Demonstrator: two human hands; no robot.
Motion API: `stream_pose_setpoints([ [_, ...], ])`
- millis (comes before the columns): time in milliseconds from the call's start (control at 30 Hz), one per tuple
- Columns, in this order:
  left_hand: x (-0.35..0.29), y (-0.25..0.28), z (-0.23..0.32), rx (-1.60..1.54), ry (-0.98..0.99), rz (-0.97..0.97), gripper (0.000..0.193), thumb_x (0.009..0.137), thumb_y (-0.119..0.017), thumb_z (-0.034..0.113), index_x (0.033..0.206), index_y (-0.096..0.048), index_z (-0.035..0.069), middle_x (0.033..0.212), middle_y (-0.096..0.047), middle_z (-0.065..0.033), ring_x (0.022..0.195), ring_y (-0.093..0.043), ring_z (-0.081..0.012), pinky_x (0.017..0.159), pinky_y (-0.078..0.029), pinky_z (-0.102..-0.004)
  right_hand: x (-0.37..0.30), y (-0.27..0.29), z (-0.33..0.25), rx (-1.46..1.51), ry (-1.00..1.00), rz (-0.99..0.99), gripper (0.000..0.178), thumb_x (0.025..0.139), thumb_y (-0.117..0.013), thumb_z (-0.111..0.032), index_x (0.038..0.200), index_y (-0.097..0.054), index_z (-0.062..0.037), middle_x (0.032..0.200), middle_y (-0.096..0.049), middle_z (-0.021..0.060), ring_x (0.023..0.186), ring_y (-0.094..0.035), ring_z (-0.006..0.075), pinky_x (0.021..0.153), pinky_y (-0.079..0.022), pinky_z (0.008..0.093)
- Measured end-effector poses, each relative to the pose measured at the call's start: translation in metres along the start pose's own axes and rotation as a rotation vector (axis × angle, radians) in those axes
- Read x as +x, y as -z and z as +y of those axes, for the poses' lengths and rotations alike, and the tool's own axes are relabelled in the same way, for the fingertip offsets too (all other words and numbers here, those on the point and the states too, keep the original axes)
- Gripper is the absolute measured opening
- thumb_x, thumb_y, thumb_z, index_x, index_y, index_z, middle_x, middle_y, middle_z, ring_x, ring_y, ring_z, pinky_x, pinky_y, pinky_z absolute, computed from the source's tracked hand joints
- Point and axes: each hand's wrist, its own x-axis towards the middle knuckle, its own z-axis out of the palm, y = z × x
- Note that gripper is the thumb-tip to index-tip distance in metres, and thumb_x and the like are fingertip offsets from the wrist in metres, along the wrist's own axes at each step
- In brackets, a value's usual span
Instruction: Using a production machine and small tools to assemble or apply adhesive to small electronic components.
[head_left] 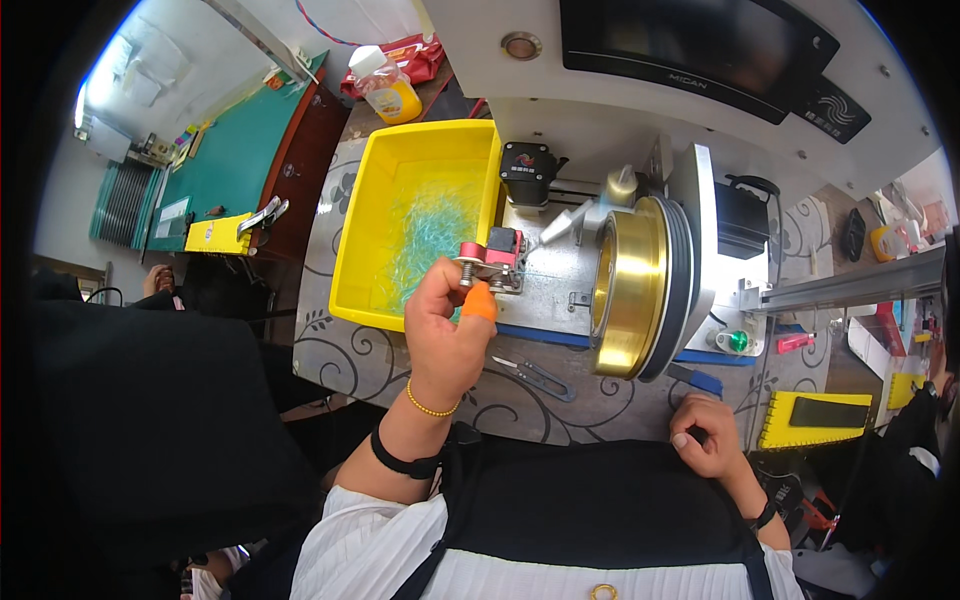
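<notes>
We pinch a small metal spool (466, 265) with our left hand (445, 325), beside the yellow bin (375, 200). Our right hand (708, 435) rests curled, holding nothing visible, near the brass wheel (630, 285).

Left hand (447, 325) hides the small clamp's (495, 258) front.
</notes>
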Motion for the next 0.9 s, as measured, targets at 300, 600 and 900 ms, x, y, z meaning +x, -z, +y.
stream_pose_setpoints([
  [300,0.002,0.002,-0.001,0.061,-0.005,0.003,0.013,0.081,-0.046,-0.004,0.086,-0.053,0.004,0.077,-0.048,0.0009,0.061,-0.046,-0.0056,0.053,-0.041,-0.0194,-0.006,0.001,0.004,0.061,-0.064,-0.002,0.015,0.081,-0.062,-0.013,0.071,-0.056,-0.0041,0.069,-0.056,0.0070,0.064,-0.055,0.0213,0.058,-0.042,0.0325],
  [600,0.007,0.003,0.007,0.071,-0.025,-0.049,0.013,0.090,-0.048,0.000,0.080,-0.044,0.007,0.066,-0.051,-0.0008,0.054,-0.045,-0.0053,0.050,-0.039,-0.0193,-0.005,0.111,-0.051,-0.020,0.083,1.122,0.018,0.089,-0.062,-0.019,0.093,-0.057,-0.0018,0.079,-0.056,0.0055,0.071,-0.047,0.0111,0.065,-0.038,0.0236],
  [900,-0.002,0.003,0.017,-0.048,0.153,-0.066,0.009,0.091,-0.052,0.006,0.096,-0.057,0.001,0.081,-0.061,-0.0041,0.072,-0.063,-0.0116,0.064,-0.049,-0.0222,0.017,0.141,-0.037,-0.872,-0.328,0.998,0.033,0.085,-0.069,-0.030,0.104,-0.062,-0.0034,0.066,-0.053,0.0028,0.059,-0.049,0.0120,0.057,-0.042,0.0290],
])
